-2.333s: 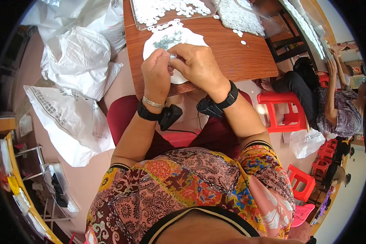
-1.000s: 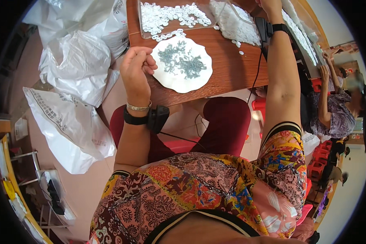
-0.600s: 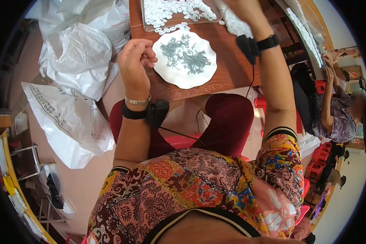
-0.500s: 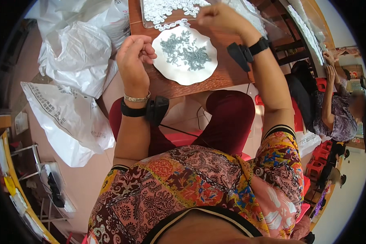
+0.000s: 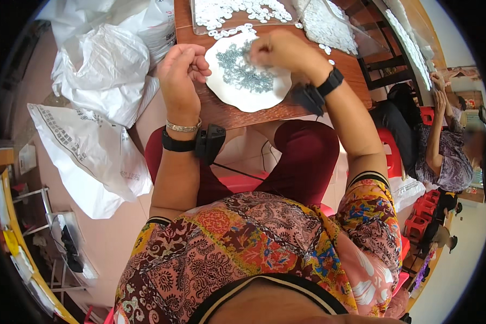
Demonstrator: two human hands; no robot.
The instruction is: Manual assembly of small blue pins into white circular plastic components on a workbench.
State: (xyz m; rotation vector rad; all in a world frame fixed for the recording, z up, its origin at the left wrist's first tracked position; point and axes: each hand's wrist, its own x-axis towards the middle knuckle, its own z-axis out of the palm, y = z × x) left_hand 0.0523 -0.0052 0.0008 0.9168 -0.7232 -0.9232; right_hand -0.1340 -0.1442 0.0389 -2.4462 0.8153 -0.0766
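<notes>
Across from beside the tray (image 5: 275, 25), the right hand (image 5: 286, 51) has come down over the plate (image 5: 248, 103) since the last frame; the left hand (image 5: 181, 75) has barely stirred. They are apart: the left curled at the plate's left rim, the right bent over its upper right, blurred. I can't tell whether either holds anything.

Grey bits (image 5: 256, 82) lie in a loose spread on the plate, white pieces (image 5: 229, 13) in the tray behind. I'd judge the step in hand as reaching for the grey bits; that would call for a light pinch on one, without scattering the rest.

From where I stand, the plate sits close to the table (image 5: 345, 83)'s near edge, the tray just beyond it. Bare wood to the right gives the most room, though the wrist box (image 5: 308, 99) hangs by the rim there.
</notes>
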